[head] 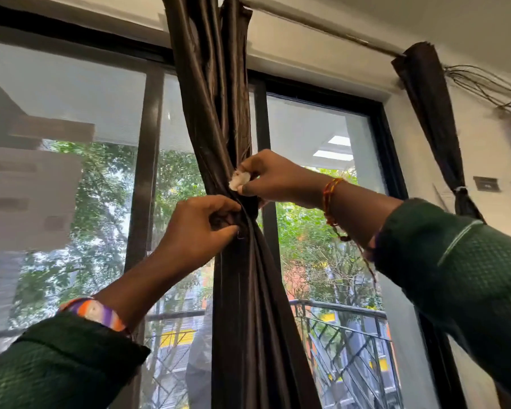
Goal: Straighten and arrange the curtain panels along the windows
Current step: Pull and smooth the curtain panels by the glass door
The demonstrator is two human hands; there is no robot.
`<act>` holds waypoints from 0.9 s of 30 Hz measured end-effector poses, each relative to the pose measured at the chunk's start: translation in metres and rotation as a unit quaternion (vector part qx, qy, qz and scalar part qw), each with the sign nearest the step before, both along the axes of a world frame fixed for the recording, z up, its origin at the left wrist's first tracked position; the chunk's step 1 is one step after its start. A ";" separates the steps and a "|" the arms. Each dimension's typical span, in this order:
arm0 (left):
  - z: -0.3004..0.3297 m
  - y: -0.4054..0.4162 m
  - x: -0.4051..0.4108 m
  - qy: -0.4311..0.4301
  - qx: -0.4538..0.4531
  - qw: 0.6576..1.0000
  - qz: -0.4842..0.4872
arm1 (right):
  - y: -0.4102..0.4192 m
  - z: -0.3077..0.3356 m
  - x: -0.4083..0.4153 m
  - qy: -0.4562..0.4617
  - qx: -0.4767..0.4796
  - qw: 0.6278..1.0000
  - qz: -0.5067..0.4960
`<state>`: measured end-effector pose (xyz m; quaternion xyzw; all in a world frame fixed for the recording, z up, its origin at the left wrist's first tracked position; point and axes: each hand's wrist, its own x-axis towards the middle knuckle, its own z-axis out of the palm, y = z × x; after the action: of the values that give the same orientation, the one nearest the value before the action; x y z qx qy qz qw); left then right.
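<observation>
A dark brown satin curtain panel (216, 93) hangs bunched from the rod (316, 23) in front of the middle of the window. It is pinched in at mid-height. My left hand (198, 228) grips the gathered fabric at that pinch from the left. My right hand (266, 178) is just above it on the right side, with a small white tie (239, 180) between thumb and fingers against the curtain. A second brown curtain panel (431, 119) hangs at the right end of the rod, tied with a white band (460, 189).
The black-framed sliding window (263, 149) has a mesh screen, with trees and a balcony railing (342, 311) outside. Loose wires (484, 84) stick out of the white wall at the upper right, above a small dark wall plate (486, 183).
</observation>
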<state>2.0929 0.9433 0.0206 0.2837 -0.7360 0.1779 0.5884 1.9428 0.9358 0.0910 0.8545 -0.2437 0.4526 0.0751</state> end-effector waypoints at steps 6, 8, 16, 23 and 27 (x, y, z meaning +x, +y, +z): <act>0.009 0.015 0.046 -0.198 -0.255 0.930 0.172 | 0.022 0.000 0.047 -0.009 0.037 0.999 -0.037; 0.012 0.020 0.060 -0.274 -0.325 0.879 0.219 | 0.029 -0.001 0.065 -0.045 0.037 0.997 -0.051; 0.020 0.024 0.098 -0.472 -0.364 0.727 0.340 | 0.057 -0.015 0.102 -0.123 0.108 0.981 -0.100; 0.022 0.040 0.109 -0.420 -0.332 0.752 0.383 | 0.075 -0.015 0.133 -0.098 0.114 0.978 -0.145; 0.025 0.040 0.117 -0.217 -0.061 0.939 0.260 | 0.077 -0.018 0.138 -0.113 0.153 0.977 -0.099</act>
<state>2.2101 0.9834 0.0452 0.3830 -0.7340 0.4266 0.3641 2.0807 1.0123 0.0730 0.7708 -0.4006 0.4937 -0.0405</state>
